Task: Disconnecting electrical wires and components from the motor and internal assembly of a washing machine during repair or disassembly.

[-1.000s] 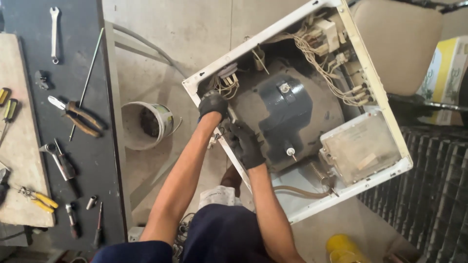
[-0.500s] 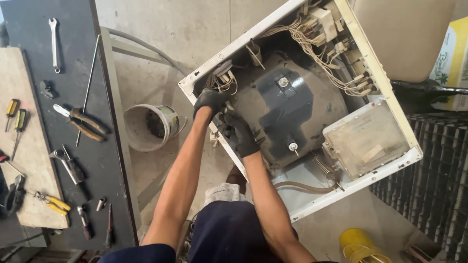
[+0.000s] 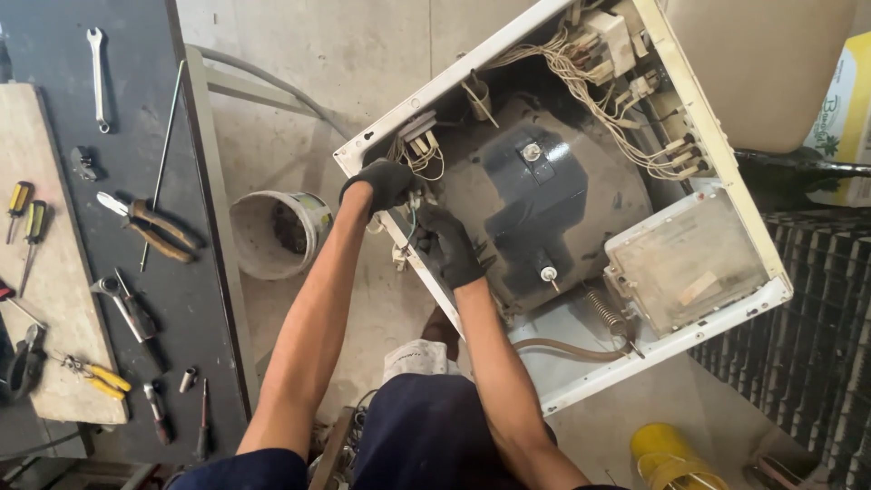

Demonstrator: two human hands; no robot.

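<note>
While both gloved hands work at the left edge of the opened washing machine [image 3: 581, 181], which fills the upper right of the frame, the left hand [image 3: 386, 184] curls its grip over the white cabinet rim near the wire connectors [image 3: 419, 150], fingers together on the rim's edge. The right hand [image 3: 451, 247] sits just below it, inside the cabinet, its fingers pinched together on a thin wire [image 3: 410, 227] that runs down toward the rim; whether it holds anything more I cannot tell. Beside the right hand lies the dark drum tub [image 3: 535, 195], touching close, so little room is left between tub and cabinet wall. A coil spring [image 3: 606, 313] and a brown hose [image 3: 572, 349] sit toward the lower edge of the cabinet. Left of the machine, bare concrete floor [image 3: 363, 63] gives open room around a white bucket [image 3: 272, 234]. Farther left, a dark surface [image 3: 54, 118] carries a wrench [image 3: 97, 77], pliers [image 3: 150, 227] and screwdrivers [image 3: 25, 213], well apart from the hands. A yellow container [image 3: 676, 458] stands at the lower right.
</note>
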